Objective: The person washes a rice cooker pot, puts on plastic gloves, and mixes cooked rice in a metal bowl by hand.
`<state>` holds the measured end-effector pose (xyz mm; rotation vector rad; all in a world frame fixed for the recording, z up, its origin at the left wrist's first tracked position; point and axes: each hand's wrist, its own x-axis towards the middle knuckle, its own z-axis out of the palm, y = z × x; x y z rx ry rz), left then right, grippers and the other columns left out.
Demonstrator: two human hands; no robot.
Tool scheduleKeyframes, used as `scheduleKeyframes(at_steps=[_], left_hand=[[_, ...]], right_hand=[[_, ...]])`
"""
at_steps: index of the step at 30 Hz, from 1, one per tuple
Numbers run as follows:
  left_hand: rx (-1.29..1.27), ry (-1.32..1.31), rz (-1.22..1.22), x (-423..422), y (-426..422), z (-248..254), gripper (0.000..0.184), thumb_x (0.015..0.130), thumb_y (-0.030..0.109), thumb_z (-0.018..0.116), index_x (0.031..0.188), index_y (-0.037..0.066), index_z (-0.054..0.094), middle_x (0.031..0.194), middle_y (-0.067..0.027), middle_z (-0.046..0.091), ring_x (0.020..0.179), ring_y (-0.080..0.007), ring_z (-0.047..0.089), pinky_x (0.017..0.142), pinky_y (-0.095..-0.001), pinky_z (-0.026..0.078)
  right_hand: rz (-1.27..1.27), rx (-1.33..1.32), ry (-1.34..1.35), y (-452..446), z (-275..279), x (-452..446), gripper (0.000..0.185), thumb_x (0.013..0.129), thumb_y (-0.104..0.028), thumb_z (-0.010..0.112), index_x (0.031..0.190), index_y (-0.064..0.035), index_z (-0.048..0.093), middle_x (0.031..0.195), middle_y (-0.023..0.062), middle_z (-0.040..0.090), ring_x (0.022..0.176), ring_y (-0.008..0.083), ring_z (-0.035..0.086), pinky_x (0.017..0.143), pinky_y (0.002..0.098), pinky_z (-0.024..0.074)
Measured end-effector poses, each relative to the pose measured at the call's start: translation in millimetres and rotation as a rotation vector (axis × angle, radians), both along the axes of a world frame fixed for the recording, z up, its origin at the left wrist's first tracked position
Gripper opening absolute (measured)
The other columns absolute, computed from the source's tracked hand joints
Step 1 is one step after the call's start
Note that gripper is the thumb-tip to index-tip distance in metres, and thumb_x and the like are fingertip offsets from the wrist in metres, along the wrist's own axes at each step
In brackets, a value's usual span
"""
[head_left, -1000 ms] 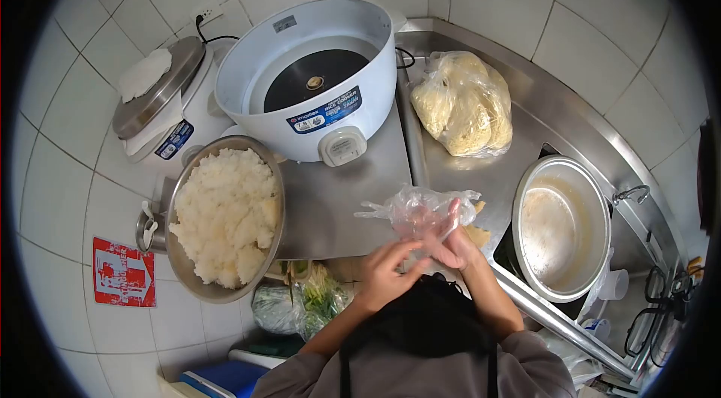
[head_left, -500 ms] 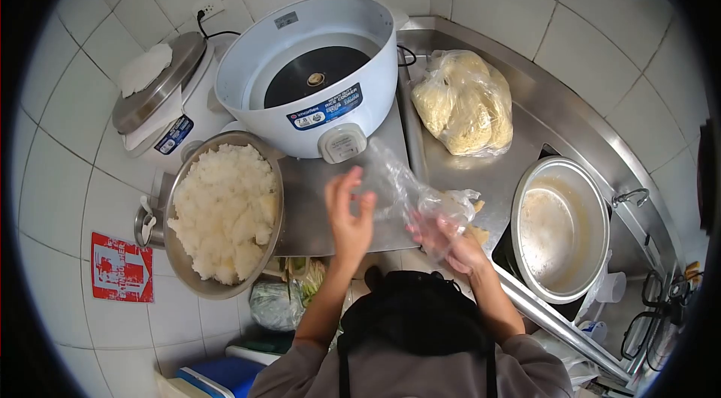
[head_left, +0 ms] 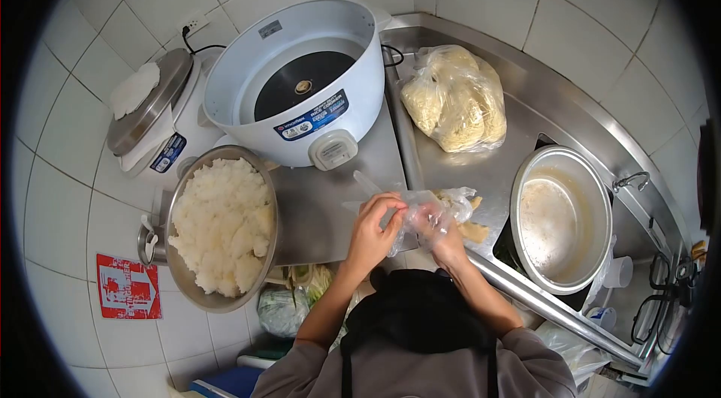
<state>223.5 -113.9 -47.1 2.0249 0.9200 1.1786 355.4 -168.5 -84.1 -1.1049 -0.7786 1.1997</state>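
Thin clear plastic [head_left: 405, 221] with finger-like ends, like a disposable glove, is stretched between my hands over the counter's front edge. My left hand [head_left: 370, 231] pinches its near part with thumb and fingertips. My right hand [head_left: 443, 240] lies within or behind the plastic; its fingers are blurred there, so I cannot tell whether they are closed. Just beyond my right hand sit pale yellowish pieces [head_left: 473, 231] and some crumpled plastic [head_left: 456, 201]. To the left, a wide metal bowl [head_left: 178, 272] holds heaped white rice [head_left: 223, 225].
An uncovered rice cooker [head_left: 300, 116] stands behind, with a lidded cooker [head_left: 169, 124] at its left. A bag of yellow noodles [head_left: 458, 97] lies on the steel sink top [head_left: 511, 173]. On the right stands an emptied metal pot [head_left: 520, 203]. A metal rail [head_left: 541, 296] runs along the front.
My left hand has moved right and now grips the plastic. The plastic is drawn in closer to both hands, and my right hand has shifted slightly left. The view has shifted a little.
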Motion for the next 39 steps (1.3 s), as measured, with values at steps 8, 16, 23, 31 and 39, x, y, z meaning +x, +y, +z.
scheduleKeyframes(at_steps=[8,16,23,31,39], left_hand=[[-0.166,0.019,-0.172,1,-1,7,0.008,0.082,0.004,0.052,0.087,0.0,0.057,0.091,-0.0105,0.059,0.085,-0.0265,0.056,0.077,-0.0326,0.041],[0.201,0.096,0.09,10,-16,22,0.016,0.08,0.012,0.056,0.093,0.004,0.06,0.093,-0.0097,0.057,0.098,-0.0211,0.051,0.086,-0.0327,0.03],[0.346,0.176,0.07,30,-39,8,0.013,0.067,0.018,0.07,0.079,0.014,0.066,0.094,-0.0008,0.055,0.099,-0.0214,0.048,0.083,-0.0315,0.027],[-0.101,-0.263,0.016,37,-53,-9,0.016,0.074,0.015,0.066,0.079,0.003,0.057,0.094,-0.0116,0.051,0.092,-0.022,0.048,0.075,-0.033,0.041],[0.142,-0.078,0.107,35,-36,1,0.017,0.076,0.01,0.064,0.082,0.001,0.051,0.085,-0.012,0.054,0.087,-0.0276,0.051,0.078,-0.0353,0.04]], right_hand=[[0.298,-0.151,-0.138,-5,35,3,0.032,0.085,-0.025,0.056,0.108,-0.0028,0.054,0.094,0.0043,0.057,0.083,0.0099,0.052,0.07,0.0253,0.044],[0.266,-0.086,0.222,-2,-10,9,0.028,0.083,-0.018,0.058,0.106,-0.0018,0.055,0.096,0.0058,0.058,0.084,0.0105,0.053,0.067,0.0252,0.0459],[-0.078,0.112,-0.281,4,8,5,0.027,0.079,-0.007,0.053,0.105,0.0002,0.054,0.092,0.0054,0.059,0.08,0.0119,0.054,0.069,0.0254,0.0452],[0.13,0.11,-0.042,16,1,6,0.061,0.088,-0.046,0.041,0.132,-0.0083,0.023,0.121,0.0134,0.04,0.108,0.0198,0.041,0.088,0.0332,0.0366],[0.196,0.26,0.64,31,35,9,0.075,0.078,-0.059,0.046,0.135,-0.0184,0.019,0.137,0.009,0.022,0.117,0.0325,0.035,0.096,0.0446,0.034]])
